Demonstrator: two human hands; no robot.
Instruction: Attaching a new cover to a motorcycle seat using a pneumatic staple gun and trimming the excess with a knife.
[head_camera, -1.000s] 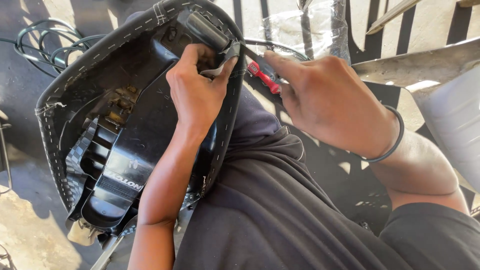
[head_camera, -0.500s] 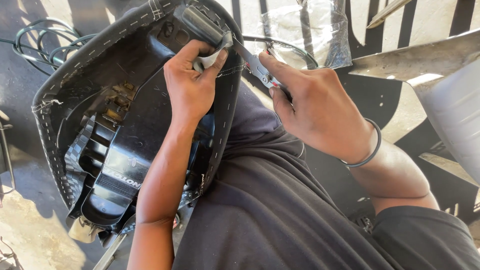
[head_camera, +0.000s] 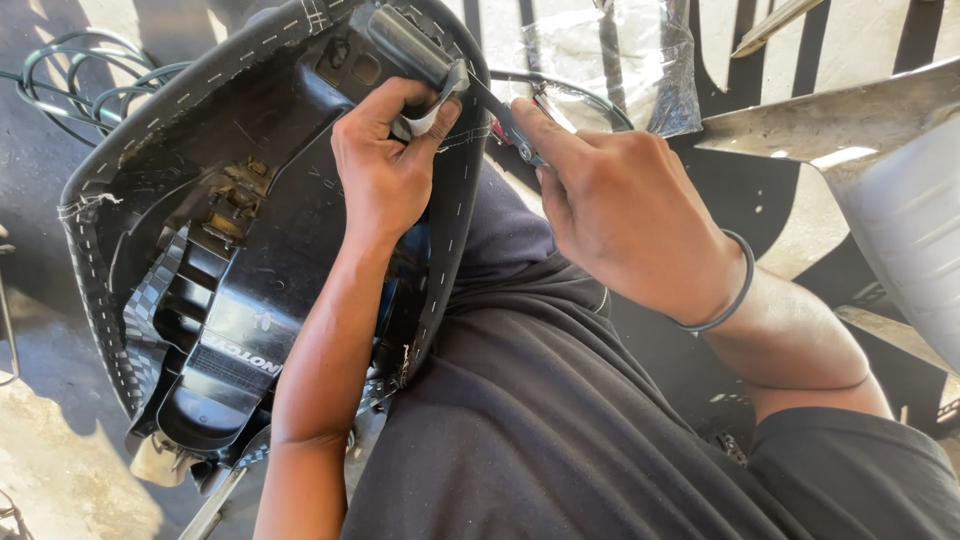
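Left hand: the left hand (head_camera: 385, 175) grips the edge of the seat cover (head_camera: 455, 150), fingers curled tight over a grey flap near the top rim.
Right hand: the right hand (head_camera: 620, 215) is closed around a small tool (head_camera: 515, 125) with a bit of red on its handle. The thin metal tip points at the left hand's fingertips.
Tool: it sits between the two hands, its tip right at the seat's edge, just beside the left thumb.
Seat: the upside-down motorbike seat (head_camera: 250, 290) lies under the left hand and arm, resting against the person's lap. Its black plastic base faces up.
Staples: a row of small silver staples (head_camera: 440, 270) runs along the cover's edge, below the left hand.
Wristband: a thin dark band (head_camera: 735, 295) goes round the right wrist.
Plastic bag: a clear bag (head_camera: 620, 50) lies just past the right hand.
Cable: a green coiled cable (head_camera: 70, 85) lies on the ground, far to the left of the left hand.
Metal sheet: a grey metal sheet (head_camera: 880, 170) is off to the right of the right hand.
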